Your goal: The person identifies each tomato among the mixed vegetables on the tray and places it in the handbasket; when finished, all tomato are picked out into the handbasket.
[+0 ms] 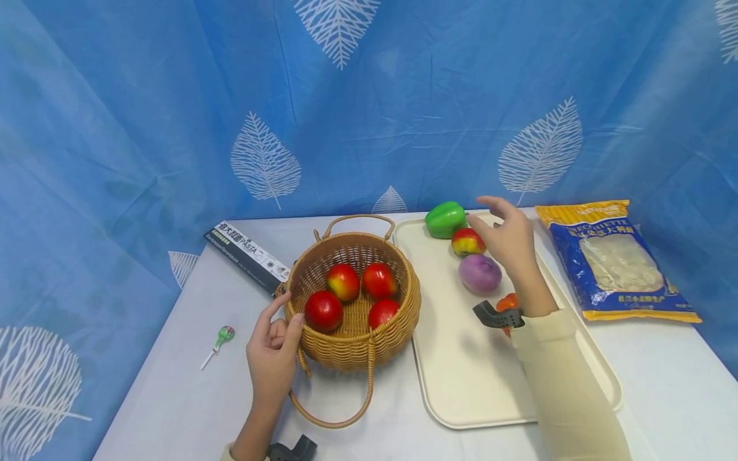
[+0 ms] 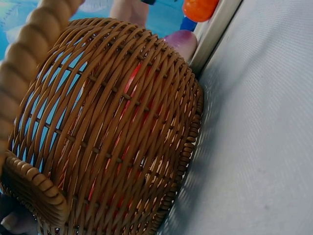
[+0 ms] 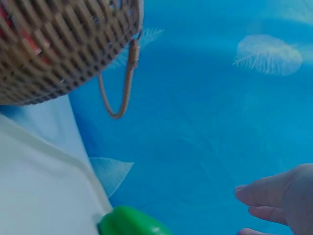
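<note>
A round wicker basket (image 1: 352, 349) holds several red apples (image 1: 324, 311), some with yellow patches. My left hand (image 1: 273, 355) holds the basket's left rim with thumb and index finger. Over the far part of a cream tray (image 1: 455, 378) hovers my right hand (image 1: 510, 240), thumb and fingers apart with nothing between them. Nearest to it are a red-yellow apple (image 1: 467, 242) and a green bell pepper (image 1: 446, 219); the right wrist view also shows the pepper (image 3: 132, 223). A purple onion (image 1: 480, 274) lies in front of them. My right wrist partly hides an orange-red vegetable (image 1: 507, 303).
Left of the basket lie a black-and-white pasta box (image 1: 248, 255) and a green-wrapped lollipop (image 1: 225, 334). Right of the tray is a blue-and-yellow pasta bag (image 1: 623, 262). One basket handle (image 1: 331, 424) droops toward the front; a blue curtain (image 1: 403, 96) hangs behind the table.
</note>
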Tool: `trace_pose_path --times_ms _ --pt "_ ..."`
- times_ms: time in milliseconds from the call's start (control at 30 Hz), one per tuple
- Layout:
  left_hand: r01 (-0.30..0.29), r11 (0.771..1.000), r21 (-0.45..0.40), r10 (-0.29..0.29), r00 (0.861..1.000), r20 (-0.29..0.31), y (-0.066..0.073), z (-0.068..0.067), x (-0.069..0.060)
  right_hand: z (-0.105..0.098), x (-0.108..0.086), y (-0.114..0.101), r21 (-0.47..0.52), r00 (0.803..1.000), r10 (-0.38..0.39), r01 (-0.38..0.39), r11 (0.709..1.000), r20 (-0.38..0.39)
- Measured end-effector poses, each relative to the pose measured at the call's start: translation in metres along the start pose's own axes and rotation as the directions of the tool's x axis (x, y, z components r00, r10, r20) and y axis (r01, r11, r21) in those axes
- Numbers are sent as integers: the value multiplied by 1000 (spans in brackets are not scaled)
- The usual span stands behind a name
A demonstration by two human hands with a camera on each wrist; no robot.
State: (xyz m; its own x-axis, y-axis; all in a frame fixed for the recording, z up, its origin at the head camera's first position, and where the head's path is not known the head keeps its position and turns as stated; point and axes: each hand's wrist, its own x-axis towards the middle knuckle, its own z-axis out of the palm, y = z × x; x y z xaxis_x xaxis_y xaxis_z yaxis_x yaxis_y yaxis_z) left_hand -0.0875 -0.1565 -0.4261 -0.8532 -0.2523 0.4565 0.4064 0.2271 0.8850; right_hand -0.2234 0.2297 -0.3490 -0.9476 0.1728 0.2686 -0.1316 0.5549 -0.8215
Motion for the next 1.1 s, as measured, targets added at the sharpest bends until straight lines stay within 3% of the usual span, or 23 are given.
trace_pose_path --times_ms 233,400,667,1100 --pt "4 1000 10 -4 1000 2 1 0 0 7 5 19 -71 995 101 -99 993 28" --pt "-7 1000 15 7 1000 3 1 0 1 11 8 28 -132 988 137 -126 983 74" --pt "-2 1000 7 2 1000 3 0 0 1 16 9 35 -180 958 220 -187 966 184" --pt "0 1000 7 0 1000 3 2 0 0 20 8 36 -225 951 213 -161 961 226"
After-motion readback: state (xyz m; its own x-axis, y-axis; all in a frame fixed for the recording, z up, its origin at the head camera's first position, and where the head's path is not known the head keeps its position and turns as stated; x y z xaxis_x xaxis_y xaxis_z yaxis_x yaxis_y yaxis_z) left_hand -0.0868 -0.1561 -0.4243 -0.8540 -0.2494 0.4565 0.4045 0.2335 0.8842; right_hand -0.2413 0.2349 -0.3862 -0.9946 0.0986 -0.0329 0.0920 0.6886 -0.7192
